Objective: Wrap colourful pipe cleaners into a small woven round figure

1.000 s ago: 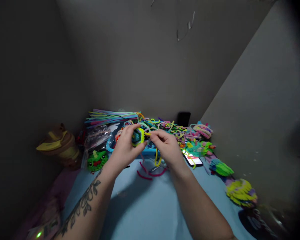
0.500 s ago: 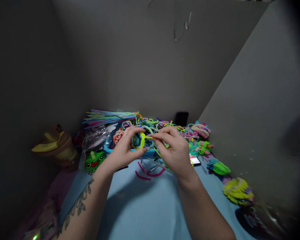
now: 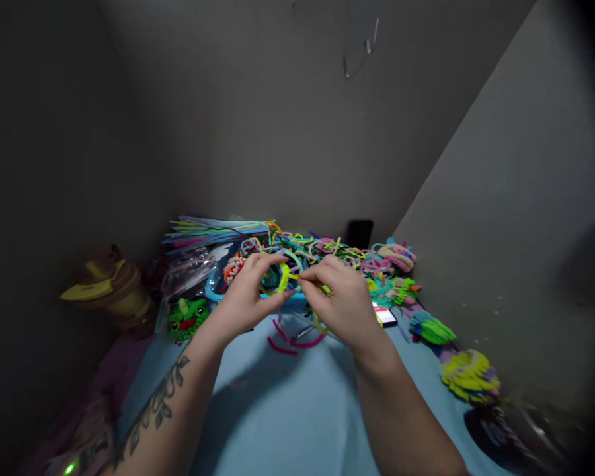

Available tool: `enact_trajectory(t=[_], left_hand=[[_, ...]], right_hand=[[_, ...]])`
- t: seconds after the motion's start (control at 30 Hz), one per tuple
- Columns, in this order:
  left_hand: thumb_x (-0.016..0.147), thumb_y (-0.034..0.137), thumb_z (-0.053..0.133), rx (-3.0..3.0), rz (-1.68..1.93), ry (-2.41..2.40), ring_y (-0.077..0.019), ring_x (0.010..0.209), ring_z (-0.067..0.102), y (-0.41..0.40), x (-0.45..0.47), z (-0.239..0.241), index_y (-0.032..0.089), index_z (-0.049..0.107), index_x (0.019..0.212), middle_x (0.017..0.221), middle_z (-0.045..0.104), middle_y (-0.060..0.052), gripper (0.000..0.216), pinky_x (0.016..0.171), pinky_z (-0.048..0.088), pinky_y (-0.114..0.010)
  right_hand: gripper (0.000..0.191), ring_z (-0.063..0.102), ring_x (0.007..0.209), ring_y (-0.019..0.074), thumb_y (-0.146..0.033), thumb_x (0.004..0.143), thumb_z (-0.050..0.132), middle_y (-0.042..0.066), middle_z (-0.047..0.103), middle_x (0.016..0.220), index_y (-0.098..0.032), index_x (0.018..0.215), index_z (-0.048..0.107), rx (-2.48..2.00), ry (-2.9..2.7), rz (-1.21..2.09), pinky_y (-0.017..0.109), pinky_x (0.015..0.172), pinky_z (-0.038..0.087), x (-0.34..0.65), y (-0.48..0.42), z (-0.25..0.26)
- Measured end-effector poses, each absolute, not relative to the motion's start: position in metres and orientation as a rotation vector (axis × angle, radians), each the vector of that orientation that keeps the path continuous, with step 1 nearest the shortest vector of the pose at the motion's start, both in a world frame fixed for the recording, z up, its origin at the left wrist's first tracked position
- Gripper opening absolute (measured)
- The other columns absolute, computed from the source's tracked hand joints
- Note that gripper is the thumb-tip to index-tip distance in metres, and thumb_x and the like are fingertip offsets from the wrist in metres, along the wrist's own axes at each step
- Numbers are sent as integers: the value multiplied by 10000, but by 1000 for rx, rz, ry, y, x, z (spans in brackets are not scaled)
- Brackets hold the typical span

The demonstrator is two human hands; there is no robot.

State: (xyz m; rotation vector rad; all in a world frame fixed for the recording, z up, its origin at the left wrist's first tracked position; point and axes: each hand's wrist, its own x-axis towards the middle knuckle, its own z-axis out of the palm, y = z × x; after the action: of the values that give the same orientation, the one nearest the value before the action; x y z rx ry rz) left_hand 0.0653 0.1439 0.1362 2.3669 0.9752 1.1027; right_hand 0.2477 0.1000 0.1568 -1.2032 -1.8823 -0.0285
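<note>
Working at a remove through the head camera, I have both bare hands raised at the center of the frame, above a pale blue bench. My left hand curves its grip around a yellow-edged fuzzy piece, with fingers at the top and thumb at the bottom; the piece sits in the middle of the picture, its bluish-green interior partly hidden. My right hand, just beside it, has its grip closed in a pinch on a short yellow strand that reaches across to the piece's edge.

Behind the hands runs the rim of a blue tray, backed by a tangle of colored strands. A bundle of straight pastel stems lies at center left, above a green horned figure. Magenta strands rest on the bench below the hands. Right of center, a phone with a lit screen shows partly behind my right hand, and a shaggy yellow bundle lies at lower right. A bent wire shows against the wall at upper right.
</note>
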Motion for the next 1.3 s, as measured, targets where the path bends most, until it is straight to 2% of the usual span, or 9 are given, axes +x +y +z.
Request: enact_trajectory(t=[0.47, 0.8, 0.9, 1.0, 1.13, 1.3], left_hand=[[832, 297, 642, 2300, 957, 839, -231, 1289, 462, 143, 63, 138, 302, 450, 1346, 1379, 512, -61, 548, 1078, 395, -438], [793, 303, 687, 2176, 941, 758, -254, 1269, 499, 143, 57, 140, 305, 469, 1357, 1371, 529, -80, 605, 1058, 440, -445], [797, 263, 674, 2088, 923, 711, -257, 1264, 502, 143, 54, 138, 297, 448, 1375, 1385, 503, -91, 622, 1030, 468, -426], [809, 232, 644, 1952, 894, 645, -260, 1206, 546, 144, 53, 138, 276, 422, 1387, 1361, 509, -107, 620, 939, 529, -401], [792, 245, 665, 1795, 923, 671, -239, 1113, 605, 145, 55, 138, 248, 475, 1258, 1345, 522, -112, 504, 834, 566, -361], [786, 238, 660, 1769, 1044, 719, -252, 1268, 519, 147, 60, 137, 224, 475, 954, 1428, 463, -127, 250, 898, 533, -363]], right_hand=[[150, 581, 848, 187, -138, 872, 553, 52, 623, 861, -195, 850, 689, -1197, -2018, 40, 310, 753, 446, 255, 103, 156], [155, 572, 837, 170, -121, 862, 548, 38, 604, 857, -199, 838, 680, -1129, -2059, 228, 308, 758, 448, 256, 100, 161], [150, 576, 848, 167, -120, 858, 554, 38, 602, 861, -195, 826, 681, -1116, -2026, 252, 305, 759, 449, 257, 101, 161], [146, 578, 813, 155, -121, 849, 560, 30, 595, 838, -194, 794, 673, -1109, -1962, 274, 294, 742, 452, 258, 103, 160], [129, 570, 771, 143, -135, 832, 577, 24, 569, 824, -190, 761, 670, -1115, -1867, 309, 280, 709, 455, 258, 107, 158], [119, 573, 835, 159, -140, 814, 603, 27, 562, 864, -204, 750, 681, -1111, -1795, 332, 312, 764, 463, 257, 111, 155]])
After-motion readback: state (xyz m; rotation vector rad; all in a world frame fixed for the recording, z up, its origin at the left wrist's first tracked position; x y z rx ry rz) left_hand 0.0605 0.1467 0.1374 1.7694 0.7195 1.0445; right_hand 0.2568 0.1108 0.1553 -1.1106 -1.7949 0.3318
